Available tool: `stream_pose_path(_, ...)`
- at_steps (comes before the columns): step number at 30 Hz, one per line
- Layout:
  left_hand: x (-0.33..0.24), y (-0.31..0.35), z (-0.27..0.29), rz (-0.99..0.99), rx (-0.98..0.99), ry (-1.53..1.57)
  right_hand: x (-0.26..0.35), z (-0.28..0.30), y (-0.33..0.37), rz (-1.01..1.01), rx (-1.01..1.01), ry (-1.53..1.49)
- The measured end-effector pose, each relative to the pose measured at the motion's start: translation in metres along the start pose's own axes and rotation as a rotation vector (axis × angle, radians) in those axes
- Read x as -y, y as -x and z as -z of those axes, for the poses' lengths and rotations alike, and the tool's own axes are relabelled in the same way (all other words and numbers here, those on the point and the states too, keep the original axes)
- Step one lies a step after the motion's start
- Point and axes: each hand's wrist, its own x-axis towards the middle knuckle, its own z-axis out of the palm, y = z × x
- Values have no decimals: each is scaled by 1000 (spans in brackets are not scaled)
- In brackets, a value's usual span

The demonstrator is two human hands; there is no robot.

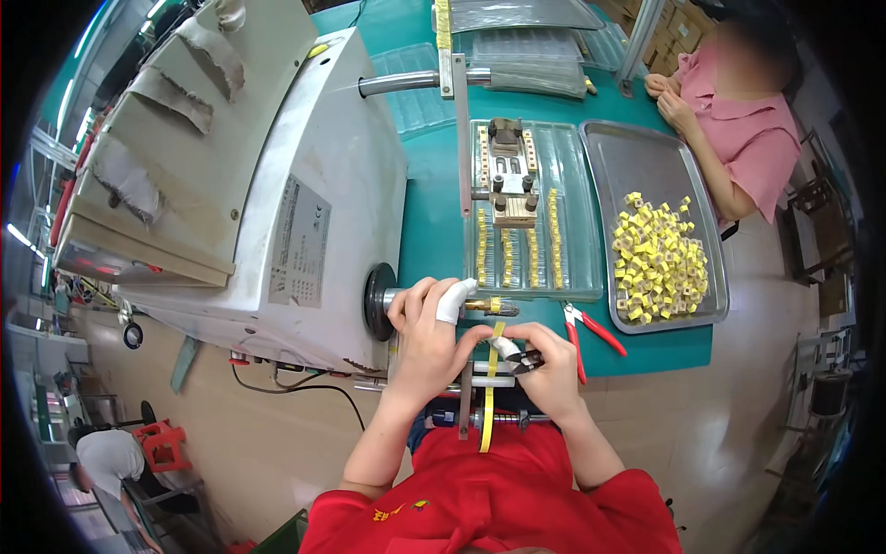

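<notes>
My left hand (425,342), a white wrap on one finger, curls its fingers around the metal spindle (391,297) of the machine. A small yellow-wrapped part (496,306) sits at the spindle's outer end. The left thumb reaches across to a yellow tape strip (488,415), which runs up over the metal bars from near my lap. On the tape's right side, my right hand (552,369) is closed around a small black tool (527,361), its kind mostly hidden by the fingers. A white wrap on that hand touches the tape.
The white machine (346,185) stands at left. Beyond my hands, a clear tray (577,231) holds rows of yellow parts beneath a metal fixture (513,175). Red-handled pliers (591,337) lie beside a metal tray (715,314) of loose yellow parts. A person in pink (748,120) sits at right.
</notes>
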Motion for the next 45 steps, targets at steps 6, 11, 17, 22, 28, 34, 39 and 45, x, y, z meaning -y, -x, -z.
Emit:
stream_pose_path(6,-5,3,-6,18,-53,-77,-10,-15,1,338,-236,131)
stream_pose_path(11,-8,6,2,15,-80,-57,-16,-29,0,131,-242,-99)
stream_pose_path(17,6,15,-11,-79,-167,-2,-23,-37,-2,106,-270,-248)
stream_pose_path(22,10,21,-23,-153,-283,32,-24,-38,-4,25,-241,-300)
stream_pose_path(28,5,18,-25,-130,-330,31,-27,-38,-3,1,-236,-330)
stream_pose_path(34,-3,0,-6,-157,-97,-65,-27,-38,-2,-19,-252,-338)
stream_pose_path(39,-9,-16,7,-111,-3,17,-24,-35,0,-61,-262,-298)
stream_pose_path(45,-8,-32,16,-83,99,83,-2,-29,-3,-3,-328,-42)
